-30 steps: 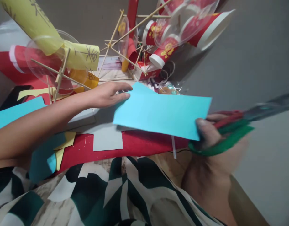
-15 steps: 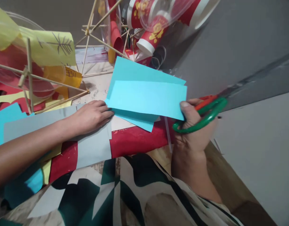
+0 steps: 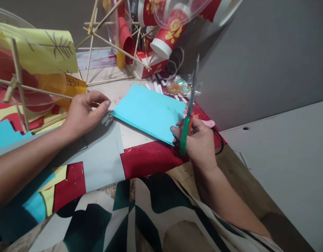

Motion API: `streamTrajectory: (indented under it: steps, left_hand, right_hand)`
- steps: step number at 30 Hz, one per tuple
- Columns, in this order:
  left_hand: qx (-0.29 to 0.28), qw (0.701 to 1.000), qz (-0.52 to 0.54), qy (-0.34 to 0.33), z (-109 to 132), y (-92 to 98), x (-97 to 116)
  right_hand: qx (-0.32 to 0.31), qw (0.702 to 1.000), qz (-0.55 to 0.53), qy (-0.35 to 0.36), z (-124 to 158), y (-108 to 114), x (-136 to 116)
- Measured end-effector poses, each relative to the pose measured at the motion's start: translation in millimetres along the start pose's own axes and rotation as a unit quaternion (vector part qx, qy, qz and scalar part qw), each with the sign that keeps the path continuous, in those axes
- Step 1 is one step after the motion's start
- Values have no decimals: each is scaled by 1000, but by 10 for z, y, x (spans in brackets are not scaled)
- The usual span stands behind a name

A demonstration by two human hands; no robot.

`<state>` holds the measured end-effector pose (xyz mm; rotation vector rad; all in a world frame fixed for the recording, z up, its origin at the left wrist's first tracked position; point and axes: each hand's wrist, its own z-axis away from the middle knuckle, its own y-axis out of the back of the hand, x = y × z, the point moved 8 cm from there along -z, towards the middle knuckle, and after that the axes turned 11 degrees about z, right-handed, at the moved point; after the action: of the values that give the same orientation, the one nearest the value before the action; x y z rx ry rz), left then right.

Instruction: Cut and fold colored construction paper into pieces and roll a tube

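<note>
A folded light-blue sheet of paper (image 3: 151, 110) lies flat in front of me, its layers showing along the lower edge. My right hand (image 3: 198, 141) grips scissors (image 3: 186, 134) with green and orange handles, the blades pointing up. Its fingertips also rest at the paper's right edge. My left hand (image 3: 88, 110) hovers by the paper's left corner with fingers loosely curled and a gap inside them. Whether its fingertips touch that corner I cannot tell. Grey paper (image 3: 102, 164) lies under my left forearm.
Stick frames (image 3: 90, 31) and a yellow paper piece with drawn lines (image 3: 51, 50) stand at the back left. Red paper cups (image 3: 170, 35), a red box (image 3: 153, 66), markers (image 3: 156, 84) and a clear packet (image 3: 178, 85) are behind the paper. A grey wall (image 3: 269, 63) rises at right.
The blue paper has gone from raised and partly folded to flat. My right hand has turned the scissors upright and moved left. My left hand has lifted and shifted left and up.
</note>
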<state>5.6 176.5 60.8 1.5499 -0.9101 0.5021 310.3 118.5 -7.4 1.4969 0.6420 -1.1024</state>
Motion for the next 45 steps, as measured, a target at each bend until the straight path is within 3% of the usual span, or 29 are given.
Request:
streamTrajectory:
  steps: [3,8,11,14,17,21,25,37,45]
  left_hand:
    - [-21,998,7,56,-269,-101,-112]
    - [-112,983,-41,137,-611,-384,-279]
    - [-143,977,-68,143,-694,-487,-289]
    - [-144,978,-102,109,-737,-519,-254]
    - [-141,979,-103,106,-734,-522,-249]
    - [-140,976,-51,160,-677,-520,-267]
    - [-175,969,4,173,-585,-585,-208]
    - [-191,958,-205,63,-381,-537,-135]
    - [-225,947,-212,88,-239,-465,-107]
  right_hand:
    - [-13,999,28,15,-4,-10,-24]
    - [-24,997,65,34,-54,-11,-21]
    - [-39,997,64,34,-79,-31,-13]
    - [-50,995,82,38,-89,-45,-39]
    - [-61,991,107,43,-90,-58,-63]
    - [-60,991,116,42,-91,-53,-48]
    - [-68,990,116,36,-80,-55,-13]
    - [-111,980,155,59,47,-49,-25]
    - [-181,980,52,-58,183,-64,69]
